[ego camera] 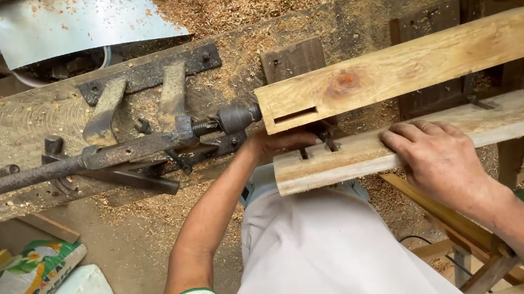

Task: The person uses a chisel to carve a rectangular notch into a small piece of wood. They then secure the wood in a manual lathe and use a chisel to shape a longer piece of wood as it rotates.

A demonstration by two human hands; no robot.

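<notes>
Sawdust-strewn workshop bench (25,120), rusted boring spindle (236,117) set against upper plank (409,66). Left hand (284,141) curled on lower slotted plank (404,142) end; right hand (438,157) pressed flat, fingers together. Best kept square, fed slowly. Left fingertips hidden under upper plank; cutter buried; 2 plank ends cropped.
</notes>
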